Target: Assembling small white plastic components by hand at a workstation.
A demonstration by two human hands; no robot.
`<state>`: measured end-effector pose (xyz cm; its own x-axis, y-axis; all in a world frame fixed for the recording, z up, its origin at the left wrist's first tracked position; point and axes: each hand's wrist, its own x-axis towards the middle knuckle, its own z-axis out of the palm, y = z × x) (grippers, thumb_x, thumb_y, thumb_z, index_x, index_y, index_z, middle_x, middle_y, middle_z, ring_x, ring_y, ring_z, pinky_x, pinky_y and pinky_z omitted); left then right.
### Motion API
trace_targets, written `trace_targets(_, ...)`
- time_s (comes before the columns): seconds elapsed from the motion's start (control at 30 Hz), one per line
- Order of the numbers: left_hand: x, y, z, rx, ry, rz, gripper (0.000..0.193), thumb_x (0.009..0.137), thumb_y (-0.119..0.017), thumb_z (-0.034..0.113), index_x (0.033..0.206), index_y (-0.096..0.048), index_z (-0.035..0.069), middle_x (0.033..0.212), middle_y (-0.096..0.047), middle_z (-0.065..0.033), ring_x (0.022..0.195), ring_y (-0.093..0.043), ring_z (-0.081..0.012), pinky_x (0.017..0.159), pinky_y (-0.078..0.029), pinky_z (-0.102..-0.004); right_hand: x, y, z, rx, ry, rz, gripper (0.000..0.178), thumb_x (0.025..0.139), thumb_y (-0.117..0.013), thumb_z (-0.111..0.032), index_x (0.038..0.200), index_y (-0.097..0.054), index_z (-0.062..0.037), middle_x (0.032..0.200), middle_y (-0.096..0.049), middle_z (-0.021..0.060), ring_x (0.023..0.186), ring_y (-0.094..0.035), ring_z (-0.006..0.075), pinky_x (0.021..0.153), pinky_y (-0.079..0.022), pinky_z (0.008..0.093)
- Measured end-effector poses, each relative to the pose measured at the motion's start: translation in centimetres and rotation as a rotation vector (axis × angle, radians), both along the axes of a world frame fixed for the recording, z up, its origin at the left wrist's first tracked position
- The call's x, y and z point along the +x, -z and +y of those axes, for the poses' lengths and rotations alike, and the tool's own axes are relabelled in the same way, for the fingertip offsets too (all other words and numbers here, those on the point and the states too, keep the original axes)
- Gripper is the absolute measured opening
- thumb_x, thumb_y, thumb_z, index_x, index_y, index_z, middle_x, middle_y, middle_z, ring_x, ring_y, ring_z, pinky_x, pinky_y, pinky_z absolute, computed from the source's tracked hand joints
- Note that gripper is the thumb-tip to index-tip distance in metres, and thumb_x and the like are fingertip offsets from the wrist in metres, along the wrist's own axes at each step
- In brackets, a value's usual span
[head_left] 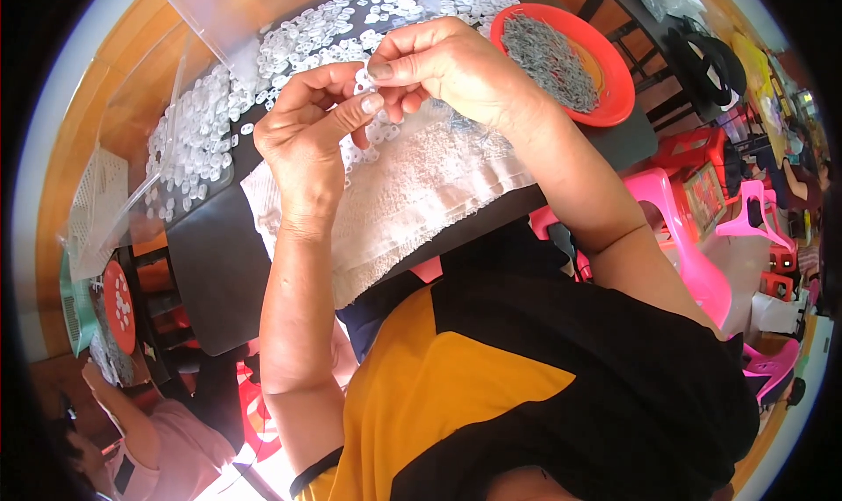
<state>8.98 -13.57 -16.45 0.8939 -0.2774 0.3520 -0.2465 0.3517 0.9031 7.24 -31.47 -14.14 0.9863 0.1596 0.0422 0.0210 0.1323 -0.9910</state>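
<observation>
My left hand (303, 142) pinches a small white plastic piece with holes (361, 82) between thumb and fingertips, above the table. From the right, my right hand (460, 67) meets it, thumb and forefinger pressed together at the same piece. Whether the right fingertips also hold some smaller part is hidden. Several like white pieces (382, 133) lie below the hands on a pale towel (438, 190). Beyond them, a large spread of loose white oval pieces (206, 133) covers much of the dark table (219, 273).
A red basin (621, 89) full of thin grey metal parts (548, 58) stands at the far right. Clear plastic sheeting (210, 19) rises at the far left. Lower left sits another person (167, 440) near a red tray (119, 308). Pink chairs (680, 238) stand to the right.
</observation>
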Motion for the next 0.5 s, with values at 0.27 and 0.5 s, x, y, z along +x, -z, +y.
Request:
trace_targets(0.27,-0.02,0.03,0.24,0.036,0.063,-0.011,0.023,0.079,-0.073,-0.005,0.101,-0.068,-0.005,0.081,-0.066,-0.0073,0.062,-0.058,-0.0104,0.049,-0.046,-0.0219,-0.11,-0.33,-0.73,-0.105,-0.127,-0.025,0.023,0.091,-0.065,-0.023,0.087,-0.067,-0.0010,0.070,-0.064,0.0040,0.062,-0.064,0.0132,0.057,-0.045,0.0223)
trace_targets(0.5,-0.29,-0.13,-0.22,0.039,0.059,-0.018,0.025,0.079,-0.074,-0.004,0.103,-0.067,-0.004,0.080,-0.066,-0.0078,0.062,-0.058,-0.0102,0.048,-0.046,-0.0222,0.07,-0.23,-1.01,-0.118,-0.129,-0.050,0.023,0.091,-0.065,-0.024,0.088,-0.067,-0.0009,0.069,-0.063,0.0038,0.061,-0.063,0.0135,0.056,-0.045,0.0223)
